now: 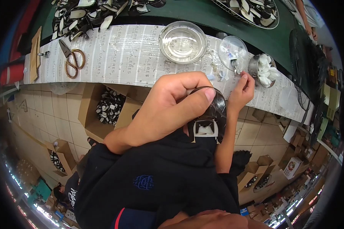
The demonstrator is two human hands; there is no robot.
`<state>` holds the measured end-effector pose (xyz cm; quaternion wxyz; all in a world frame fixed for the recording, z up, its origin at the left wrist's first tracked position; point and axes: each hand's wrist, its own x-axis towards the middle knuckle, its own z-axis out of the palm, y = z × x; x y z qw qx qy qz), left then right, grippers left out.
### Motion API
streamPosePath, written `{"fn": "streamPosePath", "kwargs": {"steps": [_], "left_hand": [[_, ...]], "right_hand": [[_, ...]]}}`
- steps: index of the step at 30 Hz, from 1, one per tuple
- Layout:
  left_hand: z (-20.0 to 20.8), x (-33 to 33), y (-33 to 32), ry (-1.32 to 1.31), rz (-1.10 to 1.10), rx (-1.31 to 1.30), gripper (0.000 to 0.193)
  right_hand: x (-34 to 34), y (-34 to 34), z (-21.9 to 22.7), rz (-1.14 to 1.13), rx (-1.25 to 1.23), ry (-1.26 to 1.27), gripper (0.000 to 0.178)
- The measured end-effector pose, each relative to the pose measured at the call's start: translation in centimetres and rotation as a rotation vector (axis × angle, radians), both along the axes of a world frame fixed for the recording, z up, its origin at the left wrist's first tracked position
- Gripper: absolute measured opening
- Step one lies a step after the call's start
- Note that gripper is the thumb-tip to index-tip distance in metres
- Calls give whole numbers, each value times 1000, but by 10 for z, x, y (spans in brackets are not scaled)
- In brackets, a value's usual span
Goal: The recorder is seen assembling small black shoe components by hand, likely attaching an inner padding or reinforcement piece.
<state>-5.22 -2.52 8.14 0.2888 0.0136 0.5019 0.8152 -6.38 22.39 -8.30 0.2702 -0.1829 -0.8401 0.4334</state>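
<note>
My left hand is closed, thumb and curled forefinger pinching the top of a glossy dark shoe upper. Its lower end shows a white lining around an opening. Beyond it, my right hand reaches over the table edge with its fingers bent together. Their tips meet the near end of a small metal tool that leans over a round clear plastic dish. Just right of these fingers stands a metal cup filled with white tissue or cotton wads.
A clear bowl of liquid sits mid-table on the printed paper covering. Scissors lie at left. Piled shoe pieces and a wire basket are farther back. Below the table edge stands a cardboard box.
</note>
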Motion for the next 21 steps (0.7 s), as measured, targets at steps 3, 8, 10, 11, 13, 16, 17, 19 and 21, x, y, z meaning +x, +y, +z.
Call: {"fn": "streamPosePath", "kwargs": {"steps": [3,8,10,11,13,16,17,19,21], "left_hand": [[1,4,-2,28,11,113,20],[8,4,-7,78,3,144,20],[12,3,1,82,-2,161,21],[15,1,3,60,-19,169,22],[22,-3,4,44,-32,177,22],[36,-9,10,-39,-117,97,32],[36,-9,13,-56,-114,113,31],[35,-8,18,-71,-112,147,29],[39,-10,20,-60,-134,145,28]], "right_hand": [[3,6,0,3,-116,158,21],[27,-20,66,37,-77,300,22],[40,-29,92,360,-250,409,31],[46,-32,105,362,-247,415,31],[53,-41,128,726,-198,490,44],[52,-48,151,809,-133,610,52],[51,-48,154,811,-129,621,52],[49,-47,159,834,-120,623,54],[48,-47,163,816,-129,616,53]]}}
